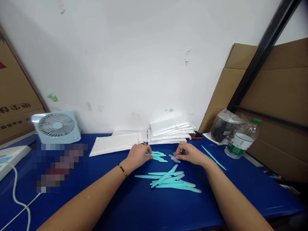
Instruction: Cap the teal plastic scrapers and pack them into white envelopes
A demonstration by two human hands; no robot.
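Observation:
My left hand (141, 154) is closed at the handle ends of a small group of turquoise sticks (160, 157), pinching one of them. My right hand (186, 153) has its fingertips together over several small clear plastic caps (175, 158); whether one is between the fingers is too small to tell. Nearer to me lies a pile of turquoise sticks with clear-covered tips (170, 184), crossing one another. A single turquoise stick (214, 158) rests to the right, beyond my right wrist.
White padded envelopes (168, 128) are stacked by the wall, another (115, 143) to their left. A phone (196, 135), a bagged dark object (221, 128) and a water bottle (242, 141) stand right; a fan (57, 126) and white cable (15, 189) are left.

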